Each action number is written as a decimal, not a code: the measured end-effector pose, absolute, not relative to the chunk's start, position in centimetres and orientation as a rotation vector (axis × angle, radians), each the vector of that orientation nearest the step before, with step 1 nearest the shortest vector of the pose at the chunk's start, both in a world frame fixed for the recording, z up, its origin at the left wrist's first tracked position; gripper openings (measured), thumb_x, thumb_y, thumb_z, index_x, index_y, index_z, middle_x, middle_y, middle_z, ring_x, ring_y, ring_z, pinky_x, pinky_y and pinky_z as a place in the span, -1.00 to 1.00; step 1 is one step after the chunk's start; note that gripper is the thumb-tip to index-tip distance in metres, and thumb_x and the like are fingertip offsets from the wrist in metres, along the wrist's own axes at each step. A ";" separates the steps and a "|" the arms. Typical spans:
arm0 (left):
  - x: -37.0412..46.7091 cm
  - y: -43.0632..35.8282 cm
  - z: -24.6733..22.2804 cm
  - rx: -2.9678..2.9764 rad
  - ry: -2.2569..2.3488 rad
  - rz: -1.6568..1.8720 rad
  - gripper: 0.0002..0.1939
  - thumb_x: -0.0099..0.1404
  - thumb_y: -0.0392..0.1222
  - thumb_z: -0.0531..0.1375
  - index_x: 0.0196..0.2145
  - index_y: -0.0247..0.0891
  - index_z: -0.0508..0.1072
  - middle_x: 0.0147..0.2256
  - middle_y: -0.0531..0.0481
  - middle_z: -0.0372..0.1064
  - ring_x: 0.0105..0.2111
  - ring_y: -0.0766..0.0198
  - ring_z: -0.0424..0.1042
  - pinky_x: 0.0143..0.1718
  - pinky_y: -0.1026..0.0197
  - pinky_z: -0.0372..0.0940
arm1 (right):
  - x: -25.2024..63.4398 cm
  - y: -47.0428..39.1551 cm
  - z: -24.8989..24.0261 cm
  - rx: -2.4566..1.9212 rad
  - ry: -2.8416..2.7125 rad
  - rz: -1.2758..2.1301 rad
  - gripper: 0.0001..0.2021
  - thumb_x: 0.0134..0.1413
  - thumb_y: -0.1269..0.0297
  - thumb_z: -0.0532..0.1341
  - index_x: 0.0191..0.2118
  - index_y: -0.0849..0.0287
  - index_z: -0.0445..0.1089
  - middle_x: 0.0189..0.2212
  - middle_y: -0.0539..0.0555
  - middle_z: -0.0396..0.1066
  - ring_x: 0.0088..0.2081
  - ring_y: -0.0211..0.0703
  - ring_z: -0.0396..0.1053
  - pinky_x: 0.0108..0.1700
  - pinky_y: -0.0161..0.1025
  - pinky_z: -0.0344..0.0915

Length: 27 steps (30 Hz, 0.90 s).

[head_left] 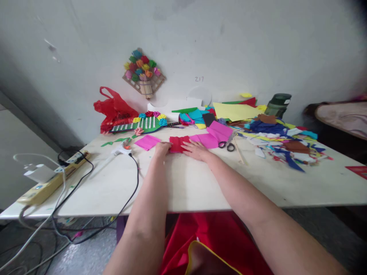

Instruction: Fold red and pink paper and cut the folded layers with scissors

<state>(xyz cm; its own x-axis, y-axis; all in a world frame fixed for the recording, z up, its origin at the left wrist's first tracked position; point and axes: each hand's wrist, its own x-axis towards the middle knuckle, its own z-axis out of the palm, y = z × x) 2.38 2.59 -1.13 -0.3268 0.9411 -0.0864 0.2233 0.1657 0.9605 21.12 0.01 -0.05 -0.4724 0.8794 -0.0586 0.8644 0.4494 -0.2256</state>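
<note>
A small piece of red crepe paper (179, 144) lies on the white table in front of me, with a bit of pink showing along its lower edge. My left hand (163, 149) has its fingers drawn together at the left edge of this piece. On its right side, my right hand (196, 150) lies flat with fingers spread. Just left of my left hand is a pink paper square (147, 142). Longer pink paper (220, 131) stretches out beyond my right hand, and black-handled scissors (226, 146) rest against it.
A hot glue gun (122, 151) and a power strip (51, 183) with cables occupy the left. Behind are a red plastic bag (114, 110) and a green panel with paper flowers (140, 124). Rightward lie a wooden stick (238, 149), heaped paper scraps (269, 131) and a dark green bottle (278, 105).
</note>
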 end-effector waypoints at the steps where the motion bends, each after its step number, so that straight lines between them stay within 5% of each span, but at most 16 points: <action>1: 2.5 2.6 -1.1 1.046 1.655 1.220 -0.81 -0.02 -0.37 0.16 -0.38 -0.39 0.50 -0.53 -0.06 0.40 -0.53 0.28 0.40 -0.48 0.29 0.29 | 21.1 0.1 -0.1 -1.572 -2.616 0.344 -0.41 0.18 -0.11 -0.21 0.29 -0.09 -0.09 0.30 -0.23 -0.26 0.32 -0.05 -0.37 0.27 0.01 -0.36; 7: 2.6 1.4 -0.1 1.070 1.541 1.247 -0.83 -0.10 -0.40 0.24 -0.43 -0.41 0.50 -0.61 -0.01 0.35 -0.57 0.33 0.34 -0.50 0.32 0.26 | 21.1 0.1 -0.2 -1.567 -2.613 0.351 -0.41 0.17 -0.13 -0.21 0.28 -0.11 -0.09 0.30 -0.22 -0.26 0.32 -0.05 -0.36 0.27 0.02 -0.36; 23: 2.2 -0.2 1.5 1.175 1.511 1.088 -0.53 -0.12 -0.49 0.16 -0.16 -0.51 0.46 -0.76 0.14 0.14 -0.70 0.43 0.17 -0.61 0.36 0.13 | 21.1 0.5 -0.6 -1.561 -2.558 0.323 -0.43 0.19 -0.08 -0.16 0.26 -0.02 0.02 0.30 -0.11 -0.16 0.30 0.00 -0.25 0.26 -0.03 -0.29; 27: 2.0 0.0 1.3 1.289 1.511 1.078 -0.48 -0.13 -0.46 0.18 -0.12 -0.41 0.47 -0.73 0.16 0.15 -0.69 0.44 0.16 -0.59 0.36 0.14 | 21.1 0.5 -0.5 -1.546 -2.549 0.307 -0.44 0.22 -0.05 -0.18 0.24 0.03 0.09 0.29 -0.06 -0.12 0.29 0.01 -0.21 0.26 -0.03 -0.27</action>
